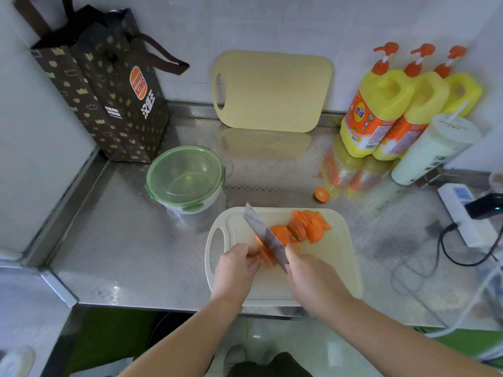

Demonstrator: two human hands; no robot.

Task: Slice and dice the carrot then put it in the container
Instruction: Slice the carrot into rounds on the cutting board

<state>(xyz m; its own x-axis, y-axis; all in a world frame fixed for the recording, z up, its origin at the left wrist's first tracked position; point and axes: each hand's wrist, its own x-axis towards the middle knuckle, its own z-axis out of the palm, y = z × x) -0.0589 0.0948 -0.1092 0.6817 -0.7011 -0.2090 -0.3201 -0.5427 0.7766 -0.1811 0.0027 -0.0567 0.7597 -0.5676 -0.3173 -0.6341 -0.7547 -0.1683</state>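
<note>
While the head view is showing both hands working over the cream cutting board [332,268], the right hand [307,278] is gripping the handle of a cleaver [262,234], fingers curled tight round it and hiding the handle; the blade is angling up and away toward the container. The left hand [236,268] is pinching the uncut carrot piece [266,257] with bent fingertips, pressing it down onto the board right against the blade's flat. Finished carrot slices [306,227] are lying in a loose overlapping heap on the board's far side, just beyond the blade. A cut carrot end [322,195] is sitting off the board on the steel counter [122,240]. The round green-lidded container [185,178] is standing to the far left of the board, apart from it, lid looking on and nothing inside. Handling guess: carrot is stiff, light and a bit slick on cut faces, so rounded bits are likely rolling unless laid flat side down; best hold is from the top near the back end, fingertips tucked away from the edge. Slices are thin and easy to scatter, so scooping them on the blade or in a cupped hand is looking safer than picking singly. Behind, a second board [272,91], three yellow pump bottles [381,110] and a Burger King bag [109,91] are leaning at the wall.
</note>
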